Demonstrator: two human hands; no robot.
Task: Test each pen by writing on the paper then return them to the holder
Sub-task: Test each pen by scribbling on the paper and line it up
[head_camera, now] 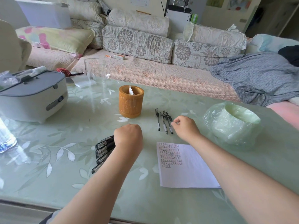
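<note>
- The left hand (128, 136) is closed in a fist around one end of a bundle of black capped pens (103, 149). The bundle fans out toward the lower left on the pale green leaf-patterned table (145, 199).
- The right hand (186, 126) pinches, thumb against forefinger, the rightmost of four loose black pens (162, 122) lying side by side.
- The orange-brown woven cylindrical holder (131, 103) stands upright beyond both hands. Only a white scrap shows inside it, and no pen.
- The white sheet of paper (194, 172) lies flat beside the right forearm. Rows of small marks fill its upper left, and the rest is blank.
- The step in hand looks like taking one pen from the loose four. Which group is already tested cannot be told.
- The next move likely calls for lifting that pen clear of its touching neighbours without rolling them, then carrying it to the blank part of the sheet.
- The table is open between the hands and the paper.
- A plastic-wrapped pale green roll (231, 123) sits near the right hand's outer side.
- A clear glass vessel (97, 73) stands behind the holder, so dropping pens in needs care.
- The table's near edge is well apart from the paper.
</note>
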